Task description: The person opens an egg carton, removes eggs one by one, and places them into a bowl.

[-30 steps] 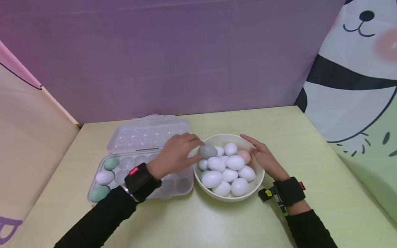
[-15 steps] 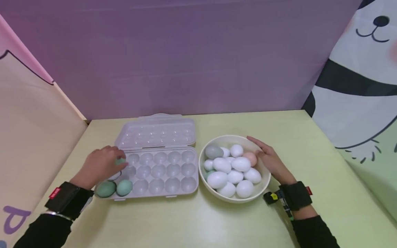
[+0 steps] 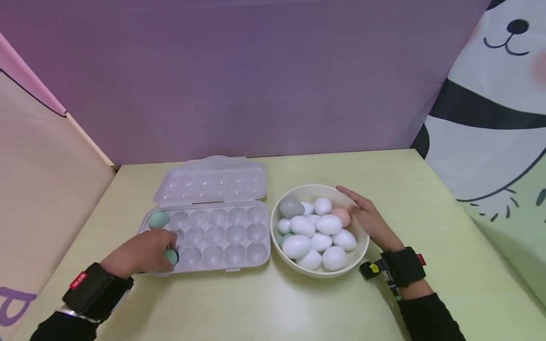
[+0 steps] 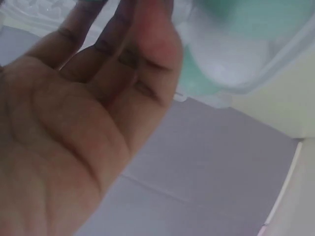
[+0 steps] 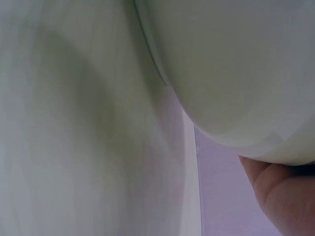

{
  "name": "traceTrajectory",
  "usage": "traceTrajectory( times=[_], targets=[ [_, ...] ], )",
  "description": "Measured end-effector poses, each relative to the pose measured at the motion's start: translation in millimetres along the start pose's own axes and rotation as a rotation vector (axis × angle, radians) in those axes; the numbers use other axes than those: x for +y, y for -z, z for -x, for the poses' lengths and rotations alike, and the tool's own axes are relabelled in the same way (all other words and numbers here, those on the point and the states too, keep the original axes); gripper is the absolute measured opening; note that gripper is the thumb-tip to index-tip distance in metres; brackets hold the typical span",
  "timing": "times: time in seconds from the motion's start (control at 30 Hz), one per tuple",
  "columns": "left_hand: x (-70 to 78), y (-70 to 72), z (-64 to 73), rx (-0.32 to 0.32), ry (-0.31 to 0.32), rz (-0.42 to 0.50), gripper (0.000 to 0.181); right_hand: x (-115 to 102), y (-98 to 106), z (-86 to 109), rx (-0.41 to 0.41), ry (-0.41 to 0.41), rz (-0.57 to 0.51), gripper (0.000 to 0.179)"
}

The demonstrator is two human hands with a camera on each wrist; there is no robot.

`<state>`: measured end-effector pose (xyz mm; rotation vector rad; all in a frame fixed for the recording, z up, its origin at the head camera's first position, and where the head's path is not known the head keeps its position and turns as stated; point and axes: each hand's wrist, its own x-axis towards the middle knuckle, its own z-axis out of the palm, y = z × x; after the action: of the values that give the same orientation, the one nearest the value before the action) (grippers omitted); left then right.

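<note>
My left hand [image 3: 142, 252] is over the front left of the egg carton [image 3: 250, 268], its fingers and thumb pinching a green egg [image 3: 172, 256] in the front row. Behind the hand, another green egg [image 3: 159, 219] sits in the back left cell. The left wrist view shows a white egg [image 4: 226, 54] between green ones at that end; the held egg is mostly hidden there. My right hand [image 3: 372, 221] grips the rim of a white bowl [image 3: 362, 237], thumb inside. White eggs [image 3: 303, 226], a grey egg [image 3: 292, 207] and a pink egg [image 3: 341, 216] fill it.
The clear carton lid [image 3: 211, 182] lies folded back toward the purple backdrop [image 3: 256, 80]. Carton and bowl stand close together on the pale wooden table [image 3: 264, 308]. A panda-print cloth [image 3: 482, 151] hangs on the right.
My left hand has left the grey egg in the bowl, gone left to the carton's back green egg, then come forward to a front-row green egg. My right hand stays on the bowl.
</note>
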<state>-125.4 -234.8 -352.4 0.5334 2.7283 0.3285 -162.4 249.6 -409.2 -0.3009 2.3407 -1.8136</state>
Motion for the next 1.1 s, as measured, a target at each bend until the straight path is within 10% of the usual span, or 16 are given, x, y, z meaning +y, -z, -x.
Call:
traceTrajectory(
  times=[0.17, 0.43, 0.7, 1.1],
  targets=[
    [27.8, 16.9, -2.7, 0.03, -0.086, -0.041, 0.029, -1, 0, 0.1, 0.004, -0.011, 0.014, 0.051],
    [105.8, 32.6, -35.5, 0.192, -0.509, -0.027, 0.029, 2, 4, 0.0, 0.012, -0.018, 0.012, 0.051],
    [184.5, 11.3, -82.0, 0.227, -0.862, 0.053, 0.031, 7, 2, 1.7, 0.004, -0.026, -0.013, 0.052],
    [226.7, -26.6, -112.9, 0.291, -0.828, -0.324, 0.035, 5, 1, -2.6, 0.025, -0.025, 0.013, 0.052]
  ],
)
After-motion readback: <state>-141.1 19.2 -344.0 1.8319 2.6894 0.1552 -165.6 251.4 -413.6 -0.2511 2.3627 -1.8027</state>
